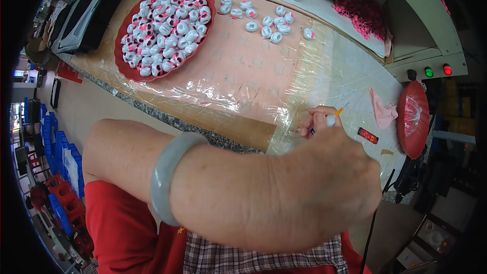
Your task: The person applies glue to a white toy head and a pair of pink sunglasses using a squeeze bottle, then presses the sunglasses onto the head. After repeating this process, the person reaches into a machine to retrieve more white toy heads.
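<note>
My left arm, with a pale jade bangle [167, 180] on it, stretches rightward over the front of the table, close to the camera. The back of my left hand [345, 177] faces up, and its fingers are hidden. Just beyond it, curled fingers show, seemingly of my right hand [315, 120]; the rest of that hand and its arm are covered. These fingers pinch a small white applicator with a slim orange tip [339, 111] pointing up and right. A small red-and-black piece [368, 135] lies to the right of the hands.
A red scalloped tray [120, 63] heaped with white, pink and black pieces stands at the far left. Several loose white pieces [251, 26] lie behind the plastic-covered mat [238, 71]. A pink cloth [381, 111] and red dish [415, 144] are right, below a lit machine [436, 63].
</note>
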Demonstrator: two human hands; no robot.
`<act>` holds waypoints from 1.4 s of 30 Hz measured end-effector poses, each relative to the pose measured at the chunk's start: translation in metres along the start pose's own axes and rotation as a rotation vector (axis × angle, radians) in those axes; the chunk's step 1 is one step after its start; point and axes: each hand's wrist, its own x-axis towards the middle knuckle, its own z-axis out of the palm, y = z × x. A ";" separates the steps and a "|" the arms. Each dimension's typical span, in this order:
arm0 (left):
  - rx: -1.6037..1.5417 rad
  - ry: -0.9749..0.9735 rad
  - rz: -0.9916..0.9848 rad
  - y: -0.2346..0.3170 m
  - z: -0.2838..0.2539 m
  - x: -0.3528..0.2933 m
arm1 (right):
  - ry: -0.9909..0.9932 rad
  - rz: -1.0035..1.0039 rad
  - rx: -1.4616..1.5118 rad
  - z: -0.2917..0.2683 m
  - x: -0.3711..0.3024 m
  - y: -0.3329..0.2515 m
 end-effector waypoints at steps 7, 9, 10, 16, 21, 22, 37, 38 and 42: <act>0.431 0.257 -0.492 -0.152 0.014 0.023 | 0.057 -0.123 0.121 0.004 0.002 -0.004; 0.404 0.311 -0.526 -0.185 0.024 0.029 | 0.060 -0.110 0.123 0.004 0.003 -0.005; 0.399 0.369 -0.475 -0.196 0.030 0.031 | 0.061 -0.116 0.112 0.004 0.003 -0.005; 0.451 0.418 -0.214 -0.228 0.058 0.047 | 0.038 -0.103 0.120 0.002 0.003 -0.003; 0.530 0.425 -0.140 -0.232 0.066 0.048 | 0.038 -0.105 0.111 0.001 0.002 -0.002; 0.500 0.432 -0.173 -0.229 0.064 0.048 | 0.034 -0.112 0.120 0.001 0.002 -0.002; -0.696 0.603 -0.364 -0.131 0.042 0.004 | -0.003 -0.205 0.111 0.005 0.000 -0.008; -0.627 0.587 -0.345 -0.124 0.040 0.000 | -0.006 -0.211 0.118 0.006 0.001 -0.009; -0.528 0.512 -0.355 -0.093 0.026 -0.009 | 0.000 -0.195 0.136 0.008 0.002 -0.010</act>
